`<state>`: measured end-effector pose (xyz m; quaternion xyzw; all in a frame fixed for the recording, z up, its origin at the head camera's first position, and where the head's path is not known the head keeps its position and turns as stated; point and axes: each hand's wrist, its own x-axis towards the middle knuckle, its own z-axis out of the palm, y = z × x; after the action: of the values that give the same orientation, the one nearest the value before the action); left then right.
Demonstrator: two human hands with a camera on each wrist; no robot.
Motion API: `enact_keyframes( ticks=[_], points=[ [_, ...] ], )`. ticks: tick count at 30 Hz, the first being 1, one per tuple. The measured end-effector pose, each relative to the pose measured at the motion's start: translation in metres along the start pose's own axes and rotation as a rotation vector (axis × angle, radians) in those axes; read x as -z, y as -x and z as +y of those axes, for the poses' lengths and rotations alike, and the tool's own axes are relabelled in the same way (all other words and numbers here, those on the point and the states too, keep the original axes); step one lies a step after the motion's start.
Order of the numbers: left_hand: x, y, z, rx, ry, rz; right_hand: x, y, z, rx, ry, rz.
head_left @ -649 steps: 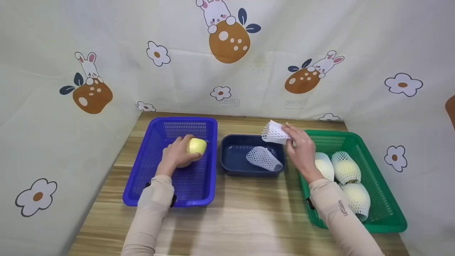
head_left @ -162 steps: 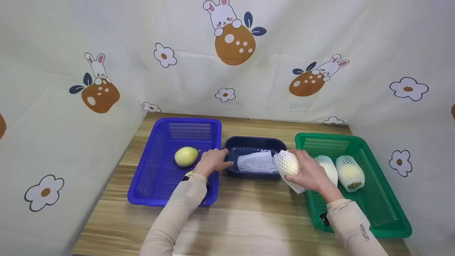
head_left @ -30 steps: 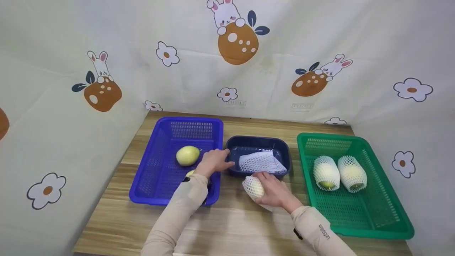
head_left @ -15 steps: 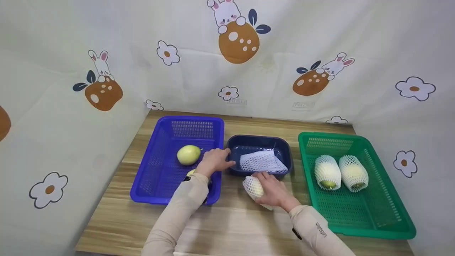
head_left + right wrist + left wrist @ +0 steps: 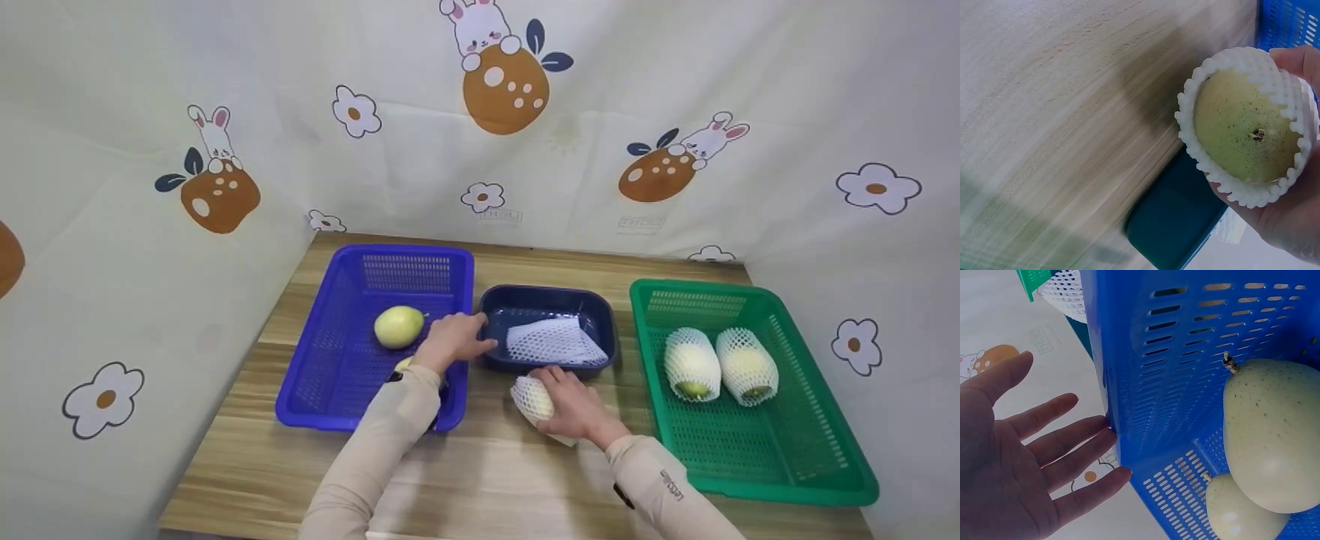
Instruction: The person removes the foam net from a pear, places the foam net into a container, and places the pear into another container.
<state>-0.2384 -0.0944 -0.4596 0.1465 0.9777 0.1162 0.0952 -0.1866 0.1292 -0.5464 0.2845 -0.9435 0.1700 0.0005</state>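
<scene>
My right hand grips a pear wrapped in a white foam net, low over the table just in front of the dark blue tray. In the right wrist view, the net surrounds the pear's speckled, exposed end. My left hand holds nothing; its fingers are spread near the right rim of the blue basket and the tray's left end. Inside that basket lie a bare pear and a second pear, partly hidden by my left wrist. Empty foam netting lies in the tray.
At the right stands a green basket holding a netted pear and another netted pear. A printed curtain surrounds the wooden table at the back and sides.
Long before, my left hand set down a bare pear and my right held an empty net. Since then my right hand has carried a netted pear from the green basket leftward; lately both hands are nearly still.
</scene>
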Motion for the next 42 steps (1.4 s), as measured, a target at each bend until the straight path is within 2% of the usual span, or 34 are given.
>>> enact_keyframes(
  ticks=[10,22,31,42],
  points=[
    [-0.001,0.000,0.000,-0.002,-0.005,0.014,-0.006,0.000,0.001,-0.001,0.018,0.010],
    [-0.001,0.000,0.002,0.011,-0.001,0.005,-0.012,0.001,0.002,-0.005,-0.006,-0.015],
    [-0.002,-0.002,0.001,0.021,-0.003,-0.001,-0.010,0.001,0.004,0.026,-0.041,-0.025],
    [-0.005,0.002,0.003,0.003,-0.025,0.040,-0.013,0.006,0.010,0.098,-0.099,0.045]
  ],
)
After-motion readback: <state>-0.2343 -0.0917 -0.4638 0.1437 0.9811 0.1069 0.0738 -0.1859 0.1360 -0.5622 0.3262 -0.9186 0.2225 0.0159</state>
